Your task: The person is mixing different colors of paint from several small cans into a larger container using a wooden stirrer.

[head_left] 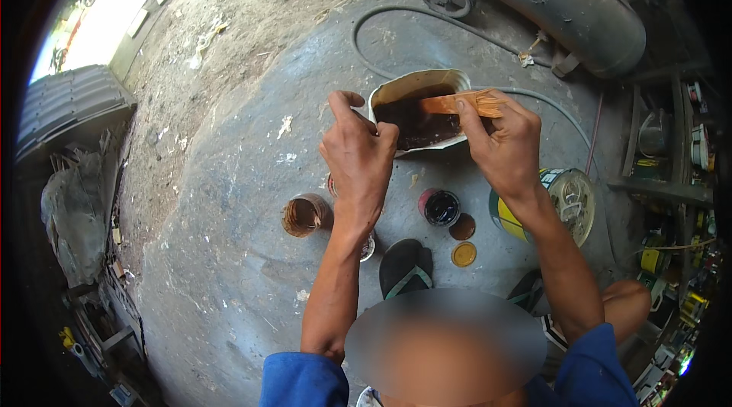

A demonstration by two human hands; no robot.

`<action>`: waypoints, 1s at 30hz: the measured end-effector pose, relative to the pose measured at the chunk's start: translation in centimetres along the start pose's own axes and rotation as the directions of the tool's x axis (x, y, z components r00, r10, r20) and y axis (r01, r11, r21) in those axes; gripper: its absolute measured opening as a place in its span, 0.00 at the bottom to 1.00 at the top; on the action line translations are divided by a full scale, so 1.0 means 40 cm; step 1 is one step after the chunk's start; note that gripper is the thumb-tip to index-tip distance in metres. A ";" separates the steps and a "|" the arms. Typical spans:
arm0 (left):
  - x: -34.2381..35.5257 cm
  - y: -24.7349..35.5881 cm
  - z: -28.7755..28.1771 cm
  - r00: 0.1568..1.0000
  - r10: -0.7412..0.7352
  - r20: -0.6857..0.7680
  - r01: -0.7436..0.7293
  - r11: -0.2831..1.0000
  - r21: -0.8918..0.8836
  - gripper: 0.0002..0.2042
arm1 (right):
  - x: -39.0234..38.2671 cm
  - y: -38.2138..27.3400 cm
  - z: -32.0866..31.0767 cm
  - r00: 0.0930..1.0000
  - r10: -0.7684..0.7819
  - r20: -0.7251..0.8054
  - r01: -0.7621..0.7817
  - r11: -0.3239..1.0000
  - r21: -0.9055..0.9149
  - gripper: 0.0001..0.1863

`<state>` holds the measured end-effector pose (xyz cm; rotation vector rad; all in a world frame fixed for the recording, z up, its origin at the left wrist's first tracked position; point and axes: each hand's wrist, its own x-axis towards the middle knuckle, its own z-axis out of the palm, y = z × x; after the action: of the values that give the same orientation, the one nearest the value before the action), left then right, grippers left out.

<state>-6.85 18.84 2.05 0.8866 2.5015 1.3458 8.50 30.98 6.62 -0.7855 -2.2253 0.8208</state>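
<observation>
The right hand (pixel 505 140) is clamped on the frayed outer end of a flat wooden stick (pixel 442 104), thumb on the near face; the left hand (pixel 357 148) is closed on the left side of the cream-walled container (pixel 450 82) into which the stick reaches. The stick should be light and stiff, best held by its dry, splintered end, since the inner end is likely to be slick. The container's thin, wavy wall probably flexes under a pinch, and the dark liquid (pixel 415 129) would make it heavy and prone to slop; the left rim suits a steadying hold. The stick's inner tip merges with the liquid, the left fingertips are largely hidden, and whether the container rests on the concrete floor (pixel 229 201) or is raised cannot be told. Around it, well in from the floor's ragged left edge, stand a brown-stained tin (pixel 299 218), a small tin of dark contents (pixel 441 209) beside a yellow lid (pixel 463 254), and a bucket (pixel 575 207) partly covered by the right forearm. Other tins lie mostly behind the left forearm; the shelving (pixel 659 193) at right is cut off by the dark fisheye rim.
</observation>
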 end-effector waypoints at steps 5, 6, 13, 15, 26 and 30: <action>-0.023 0.025 -0.004 1.000 0.012 0.010 -0.012 1.000 -0.014 0.19 | -0.032 0.008 -0.014 0.999 0.004 0.043 0.005 0.979 -0.204 0.08; -0.025 0.032 -0.004 0.999 0.033 0.013 -0.033 0.999 -0.032 0.17 | -0.043 0.004 -0.016 0.999 0.011 0.046 -0.003 0.985 -0.172 0.08; -0.030 0.029 0.014 0.993 0.104 -0.049 -0.104 0.995 0.007 0.20 | -0.016 -0.028 -0.009 0.995 0.104 0.008 -0.104 0.991 0.084 0.11; -0.029 0.028 0.017 0.996 0.076 -0.039 -0.076 0.997 0.015 0.19 | -0.001 -0.007 -0.010 0.998 0.057 -0.017 -0.056 0.996 0.064 0.10; -0.038 0.054 0.009 0.998 0.063 -0.011 -0.063 0.998 0.018 0.19 | -0.015 -0.023 -0.023 0.983 0.156 0.095 -0.158 0.987 0.010 0.10; -0.040 0.058 0.009 0.998 0.064 -0.012 -0.064 0.998 0.026 0.20 | 0.010 -0.003 -0.015 0.993 0.099 0.059 -0.101 0.995 0.029 0.10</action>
<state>-4.42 19.13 3.48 0.9742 2.5257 1.3460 8.64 31.40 7.20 -0.8737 -2.2325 0.9357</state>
